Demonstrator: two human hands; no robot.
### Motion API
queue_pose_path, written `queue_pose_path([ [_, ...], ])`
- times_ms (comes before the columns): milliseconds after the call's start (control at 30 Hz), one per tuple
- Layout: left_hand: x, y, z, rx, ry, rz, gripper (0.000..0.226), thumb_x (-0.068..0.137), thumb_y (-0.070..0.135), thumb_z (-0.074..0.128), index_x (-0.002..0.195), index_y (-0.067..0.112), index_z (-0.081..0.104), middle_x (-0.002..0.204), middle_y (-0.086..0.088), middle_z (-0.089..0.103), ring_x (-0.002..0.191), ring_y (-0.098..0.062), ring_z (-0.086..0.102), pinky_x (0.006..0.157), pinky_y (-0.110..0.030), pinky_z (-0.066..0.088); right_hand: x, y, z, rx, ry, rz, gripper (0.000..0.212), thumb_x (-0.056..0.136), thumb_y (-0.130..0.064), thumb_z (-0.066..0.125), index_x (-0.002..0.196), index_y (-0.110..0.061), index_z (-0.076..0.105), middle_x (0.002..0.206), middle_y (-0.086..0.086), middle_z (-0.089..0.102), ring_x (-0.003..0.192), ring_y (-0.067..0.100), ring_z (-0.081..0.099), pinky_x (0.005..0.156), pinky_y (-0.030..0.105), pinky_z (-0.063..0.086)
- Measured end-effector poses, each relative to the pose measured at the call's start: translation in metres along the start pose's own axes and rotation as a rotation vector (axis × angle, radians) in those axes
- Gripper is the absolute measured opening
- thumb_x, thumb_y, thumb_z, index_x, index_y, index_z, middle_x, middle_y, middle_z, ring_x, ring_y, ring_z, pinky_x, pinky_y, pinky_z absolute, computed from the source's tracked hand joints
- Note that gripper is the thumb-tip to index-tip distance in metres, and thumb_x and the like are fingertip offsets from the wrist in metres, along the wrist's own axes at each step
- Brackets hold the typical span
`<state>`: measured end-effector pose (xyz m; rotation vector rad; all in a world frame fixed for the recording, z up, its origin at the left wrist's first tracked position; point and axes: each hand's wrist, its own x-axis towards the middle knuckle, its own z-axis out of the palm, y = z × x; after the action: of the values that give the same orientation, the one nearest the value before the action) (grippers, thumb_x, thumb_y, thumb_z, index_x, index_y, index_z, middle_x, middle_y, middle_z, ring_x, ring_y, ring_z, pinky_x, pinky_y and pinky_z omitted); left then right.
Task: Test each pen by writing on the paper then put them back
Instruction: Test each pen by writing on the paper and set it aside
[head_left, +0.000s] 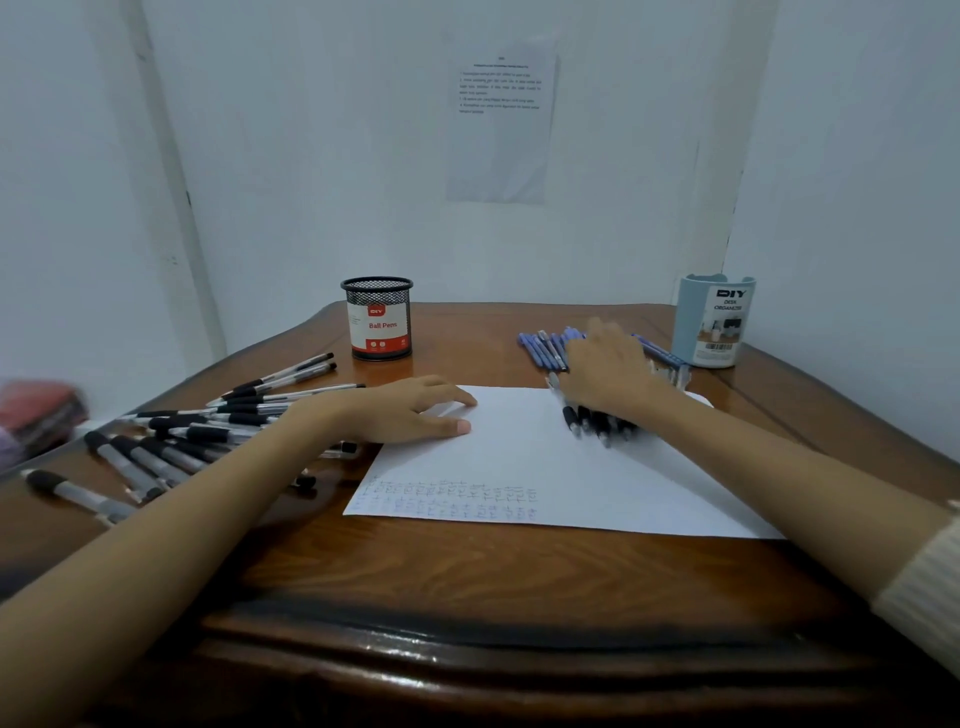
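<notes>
Head view: scattered black-and-grey plastic ballpoint pens (228, 434) lie left on the brown wooden table (467, 571). The left hand (410, 410) rests flat, fingers relaxed, on the white scribbled paper sheet (545, 483). The blurred right hand (608, 369) covers blue plastic pens (543, 349); its grip is unclear.

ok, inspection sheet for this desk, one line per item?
Surface: wooden table, glossy.
Job's things: paper with blue scribbles near its front left; black pens heaped at left; blue pens far right; mesh cup and blue organizer at the back.
Clutter: blurred red thing at the left edge.
Hands: left hand rests flat on the paper; right hand blurred over dark-tipped pens, grip unclear.
Cables: nothing seen.
Surroundings: white walls, printed sheet on one.
</notes>
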<state>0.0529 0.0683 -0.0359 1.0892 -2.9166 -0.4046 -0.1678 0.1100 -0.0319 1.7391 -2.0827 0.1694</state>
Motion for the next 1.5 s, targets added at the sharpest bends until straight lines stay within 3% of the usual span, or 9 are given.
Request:
queue_pose_path([
  [67,0.001,0.0,0.0,0.001,-0.004,0.0,0.046,0.096,0.041,0.038,0.14,0.029,0.033,0.146,0.004,0.03,0.132,-0.013,0.031,0.103,-0.023,0.024,-0.005,-0.005,0.001,0.007,0.047,-0.068,0.042,0.095,-0.038,0.04,0.124,-0.01,0.053,0.128,0.014,0.042,0.12,0.028,0.036,0.087,0.035,0.034],
  [167,0.002,0.0,0.001,0.005,-0.005,0.0,0.047,0.096,0.041,0.037,0.14,0.029,0.032,0.147,0.003,0.03,0.132,-0.014,0.031,0.105,-0.024,0.024,-0.01,-0.014,0.006,0.059,-0.224,-0.139,0.052,0.097,-0.049,0.028,0.135,-0.018,0.045,0.143,0.013,0.032,0.135,0.029,0.023,0.105,0.047,0.024],
  [433,0.001,0.0,0.001,0.0,-0.037,0.006,0.048,0.096,0.042,0.037,0.142,0.03,0.029,0.15,0.003,0.026,0.136,-0.015,0.027,0.11,-0.03,0.022,-0.004,0.004,0.013,0.136,-0.357,-0.137,0.043,0.099,-0.024,0.029,0.137,-0.008,0.04,0.144,0.011,0.035,0.131,0.03,0.031,0.108,0.046,0.029],
  [633,0.001,0.002,-0.002,-0.017,-0.056,0.001,0.049,0.096,0.039,0.038,0.143,0.028,0.028,0.151,0.003,0.024,0.137,-0.016,0.025,0.106,-0.026,0.023,-0.004,0.008,0.001,0.174,-0.414,-0.109,0.029,0.095,-0.009,0.035,0.109,0.003,0.057,0.104,0.014,0.056,0.096,0.026,0.05,0.076,0.03,0.038],
  [733,0.0,0.002,-0.002,-0.027,-0.059,0.002,0.048,0.096,0.037,0.038,0.142,0.027,0.029,0.151,0.003,0.024,0.137,-0.016,0.025,0.104,-0.024,0.022,-0.003,0.011,0.002,0.144,-0.416,-0.079,0.02,0.093,-0.007,0.038,0.094,0.001,0.057,0.074,0.005,0.049,0.082,0.023,0.047,0.06,0.026,0.036],
  [900,0.0,0.0,-0.002,-0.027,-0.049,0.017,0.047,0.096,0.037,0.039,0.142,0.027,0.029,0.15,0.003,0.025,0.136,-0.015,0.026,0.101,-0.022,0.022,-0.003,0.016,0.004,0.163,-0.43,-0.042,0.028,0.095,-0.006,0.037,0.112,0.003,0.057,0.103,0.015,0.057,0.09,0.024,0.051,0.076,0.029,0.041],
  [1100,0.001,-0.003,-0.001,0.003,-0.013,0.032,0.047,0.096,0.039,0.039,0.14,0.028,0.032,0.149,0.004,0.028,0.135,-0.015,0.028,0.105,-0.024,0.023,-0.003,0.019,0.007,0.155,-0.41,-0.074,0.041,0.099,-0.021,0.032,0.138,-0.012,0.041,0.142,0.012,0.04,0.127,0.027,0.04,0.104,0.036,0.033],
  [1267,-0.005,-0.012,-0.014,0.068,0.178,0.017,0.037,0.095,0.034,0.046,0.13,0.022,0.048,0.137,0.001,0.042,0.125,-0.016,0.039,0.099,-0.022,0.031,-0.005,0.01,0.005,0.213,-0.276,-0.121,0.035,0.097,-0.032,0.039,0.124,-0.017,0.055,0.127,0.007,0.055,0.116,0.025,0.049,0.098,0.042,0.041],
  [1500,-0.055,-0.054,-0.036,0.068,0.286,-0.131,0.032,0.094,0.032,0.049,0.124,0.022,0.053,0.132,0.0,0.049,0.126,-0.017,0.042,0.105,-0.029,0.033,-0.013,-0.068,-0.022,0.623,-0.18,-0.392,0.036,0.096,-0.024,0.049,0.131,-0.016,0.053,0.137,0.001,0.052,0.123,0.017,0.048,0.1,0.029,0.037],
])
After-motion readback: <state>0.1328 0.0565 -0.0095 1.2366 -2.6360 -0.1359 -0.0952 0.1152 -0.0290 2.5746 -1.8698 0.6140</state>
